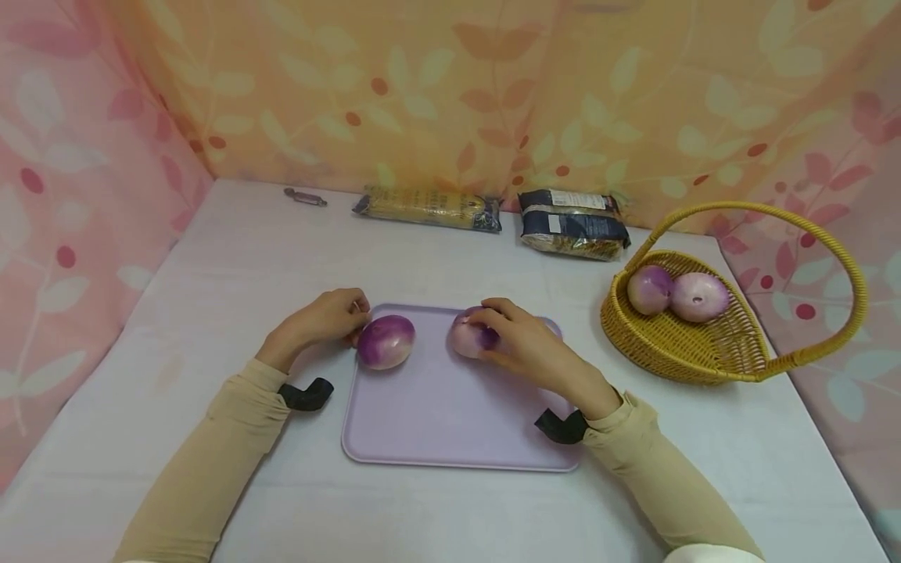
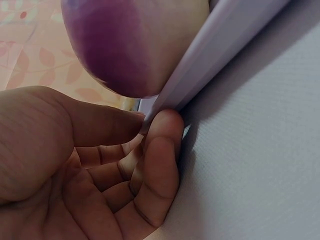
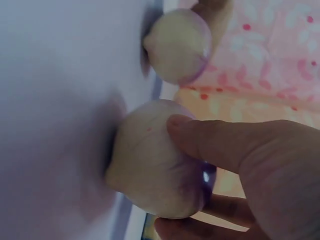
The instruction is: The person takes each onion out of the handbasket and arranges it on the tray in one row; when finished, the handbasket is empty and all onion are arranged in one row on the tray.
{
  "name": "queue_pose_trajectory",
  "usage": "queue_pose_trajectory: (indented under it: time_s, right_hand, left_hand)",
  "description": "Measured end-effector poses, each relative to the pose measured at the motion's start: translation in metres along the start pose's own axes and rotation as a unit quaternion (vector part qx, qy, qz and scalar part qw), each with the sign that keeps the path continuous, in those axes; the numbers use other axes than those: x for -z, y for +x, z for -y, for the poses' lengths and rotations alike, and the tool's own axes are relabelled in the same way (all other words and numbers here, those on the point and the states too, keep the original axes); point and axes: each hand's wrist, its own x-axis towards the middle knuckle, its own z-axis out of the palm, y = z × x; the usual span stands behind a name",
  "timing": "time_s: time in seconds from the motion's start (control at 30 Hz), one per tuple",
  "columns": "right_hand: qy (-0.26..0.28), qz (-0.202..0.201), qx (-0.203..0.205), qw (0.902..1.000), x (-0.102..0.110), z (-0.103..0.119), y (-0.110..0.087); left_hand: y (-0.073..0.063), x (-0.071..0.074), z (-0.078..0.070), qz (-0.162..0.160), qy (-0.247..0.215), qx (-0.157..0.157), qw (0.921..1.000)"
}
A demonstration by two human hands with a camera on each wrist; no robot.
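A purple-and-white turnip [image 1: 385, 342] rests at the left side of the lilac tray [image 1: 450, 426]. Beside it my left hand [image 1: 331, 319] pinches the tray's left rim; in the left wrist view the thumb lies on the rim and curled fingers reach beneath it. My right hand [image 1: 531, 352] grips a second turnip [image 1: 464, 336] over the back middle of the tray. The right wrist view shows thumb and fingers on opposite sides of this turnip [image 3: 150, 160], its pointed end towards the tray. Whether it touches the tray, I cannot tell.
A yellow wicker basket [image 1: 633, 352] with a tall handle stands at the right, holding two turnips [image 1: 697, 298]. Along the back lie a long yellow packet [image 1: 425, 208], a dark-banded packet [image 1: 573, 224] and a small wrapped item [image 1: 306, 197]. Patterned cloth [image 1: 450, 94] encloses the table.
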Motion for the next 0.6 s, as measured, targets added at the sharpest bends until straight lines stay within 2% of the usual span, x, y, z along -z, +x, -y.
queue_pose_trajectory:
  time_s: [0.13,0.3,0.6]
  right_hand:
    - [-0.002,-0.017,0.033,0.9993,-0.012,0.006,0.011]
    - [-0.013,-0.015,0.057,0.9982,-0.018,0.014,0.021]
    - [-0.046,-0.006,0.072,0.9963,-0.020,0.024,0.029]
  left_hand:
    - [0.000,0.000,-0.001,0.000,0.001,0.000,1.0000]
    - [-0.001,0.000,-0.001,0.000,0.000,0.001,1.0000]
    - [-0.003,-0.001,-0.002,0.001,0.000,0.003,1.0000]
